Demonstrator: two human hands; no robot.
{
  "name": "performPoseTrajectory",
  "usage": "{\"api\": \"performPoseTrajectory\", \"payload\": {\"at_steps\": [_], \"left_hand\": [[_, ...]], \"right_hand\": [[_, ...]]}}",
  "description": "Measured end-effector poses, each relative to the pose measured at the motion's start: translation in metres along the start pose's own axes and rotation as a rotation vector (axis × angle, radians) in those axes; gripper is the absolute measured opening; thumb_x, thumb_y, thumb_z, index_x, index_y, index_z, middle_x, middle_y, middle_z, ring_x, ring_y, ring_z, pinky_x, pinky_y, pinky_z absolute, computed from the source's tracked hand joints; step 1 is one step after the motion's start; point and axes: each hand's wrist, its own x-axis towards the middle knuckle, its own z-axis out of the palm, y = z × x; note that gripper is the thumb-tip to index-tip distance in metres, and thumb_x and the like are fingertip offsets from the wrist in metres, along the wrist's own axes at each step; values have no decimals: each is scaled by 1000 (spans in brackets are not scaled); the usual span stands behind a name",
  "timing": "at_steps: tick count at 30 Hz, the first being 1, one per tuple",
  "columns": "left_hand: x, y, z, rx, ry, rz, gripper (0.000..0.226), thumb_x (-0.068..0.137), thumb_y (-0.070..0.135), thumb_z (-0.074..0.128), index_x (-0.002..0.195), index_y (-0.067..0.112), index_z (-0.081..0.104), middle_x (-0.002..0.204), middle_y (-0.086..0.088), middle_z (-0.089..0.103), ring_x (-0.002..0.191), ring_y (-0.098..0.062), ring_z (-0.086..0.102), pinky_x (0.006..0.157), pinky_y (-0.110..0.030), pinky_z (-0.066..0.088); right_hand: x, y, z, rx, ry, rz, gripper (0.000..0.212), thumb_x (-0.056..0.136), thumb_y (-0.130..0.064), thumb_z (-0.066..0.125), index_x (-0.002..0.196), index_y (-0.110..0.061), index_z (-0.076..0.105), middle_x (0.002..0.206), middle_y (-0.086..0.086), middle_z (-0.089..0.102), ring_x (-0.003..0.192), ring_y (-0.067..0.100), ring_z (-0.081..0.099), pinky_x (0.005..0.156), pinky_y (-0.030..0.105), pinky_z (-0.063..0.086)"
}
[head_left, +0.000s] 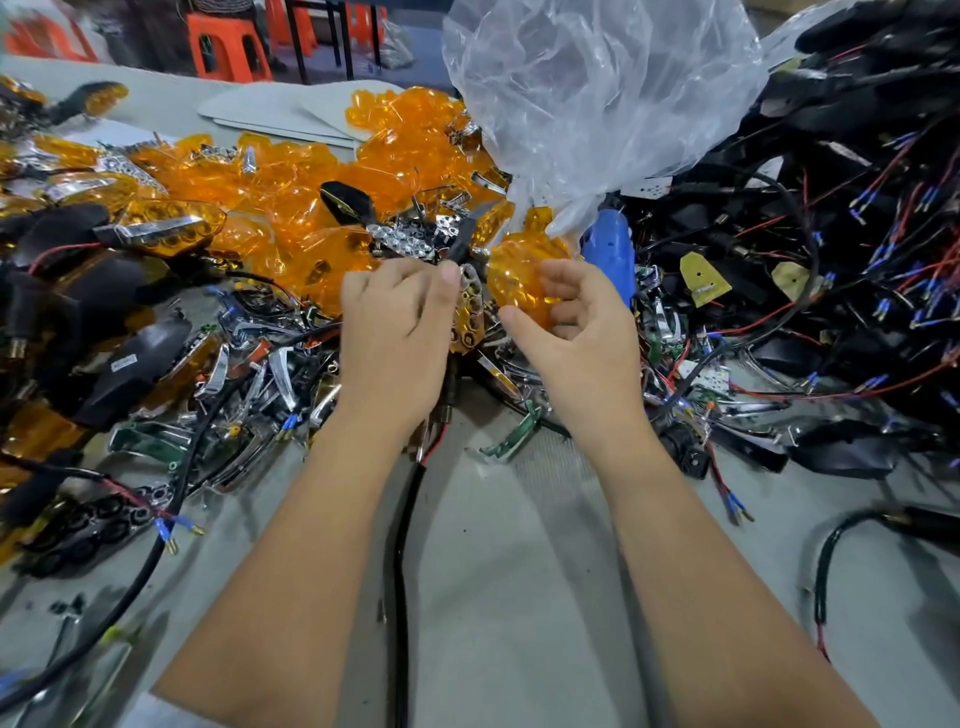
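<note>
The left hand (395, 332) pinches a chrome reflector (470, 304), its black cable (397, 545) trailing toward the wearer. The right hand (582, 338) curls round an amber lens (519, 280) just beside it. The two parts look not yet joined, so the pressing-on is left to do; beyond lie a heap of lenses (291, 176) and a clear plastic bag (597, 93).

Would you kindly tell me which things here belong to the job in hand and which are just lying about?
In hand: left hand pinching the chrome reflector; right hand holding the orange lens.
Lying about: clear plastic bag; blue tool; heap of orange lenses; tangle of black wiring; orange stool.
</note>
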Motion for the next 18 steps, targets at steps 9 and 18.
{"api": "performPoseTrajectory", "payload": {"at_steps": [9,18], "left_hand": [[-2,4,3,-265,9,-103,17,96,31,63,82,22,67,77,9,62,70,6,53,63,-9,39],[1,2,1,-299,97,-290,33,97,39,57,73,17,54,67,12,48,59,-2,40,59,-22,33]], "right_hand": [[3,-11,-16,-349,-375,-129,32,79,-25,80,102,-32,58,107,-17,59,96,-2,56,78,9,43],[-1,-23,-28,-960,-876,-104,13,79,-23,79,90,-27,73,111,-6,48,109,18,40,95,35,42]]}}
